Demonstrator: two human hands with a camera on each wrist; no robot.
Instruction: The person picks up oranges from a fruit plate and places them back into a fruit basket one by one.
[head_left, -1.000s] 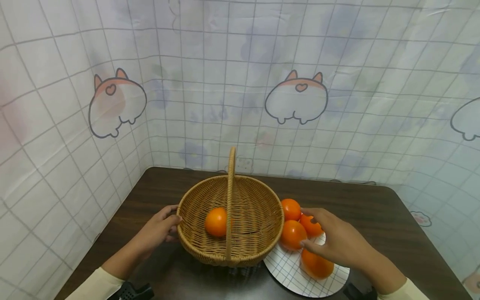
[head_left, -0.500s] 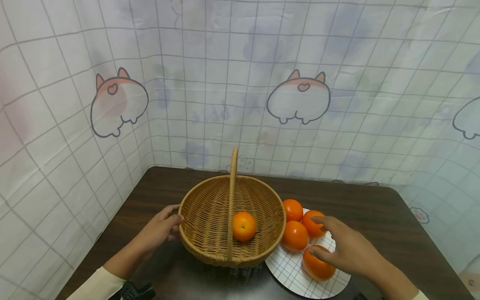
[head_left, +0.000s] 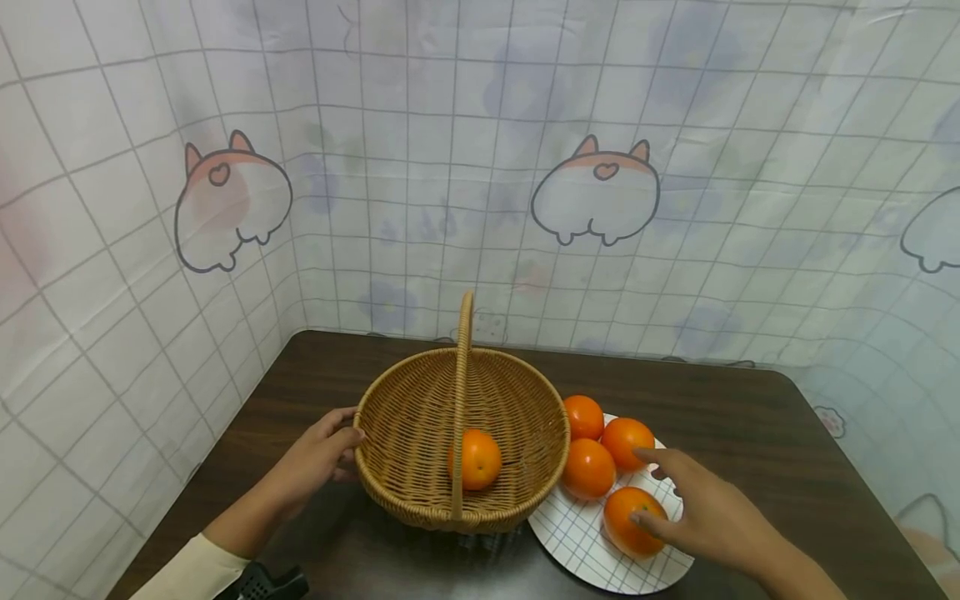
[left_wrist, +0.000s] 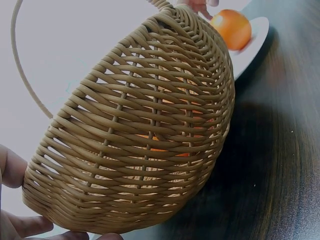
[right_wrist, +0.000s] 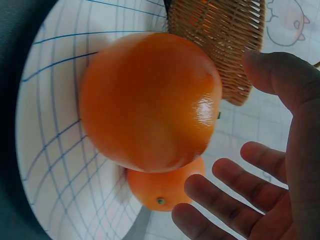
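1. The nearest orange lies at the near edge of a white plate with a thin grid pattern, on the right side of a dark wooden table.
2. The right hand hovers over that orange with its fingers spread and only lightly bent. The thumb tip seems to meet the fruit's top in the head view, though actual contact is hard to confirm. The hand grips nothing.
3. In the right wrist view the same orange fills much of the frame. The open palm and fingers stand just beside it with a clear gap showing between them.
4. Three more oranges sit bunched on the far part of the plate, just beside the basket wall.
5. The wicker basket stands left of the plate, its upright handle running front to back. One orange in the basket rests on the bottom, partly crossed by the handle.
6. The left hand rests against the basket's left rim with the fingers relaxed on the weave, not curled round it.
7. In the left wrist view only fingertips show at the frame edge beside the basket. The orange inside is just a glow through the weave.
8. The right forearm is cut off at the frame's lower edge.
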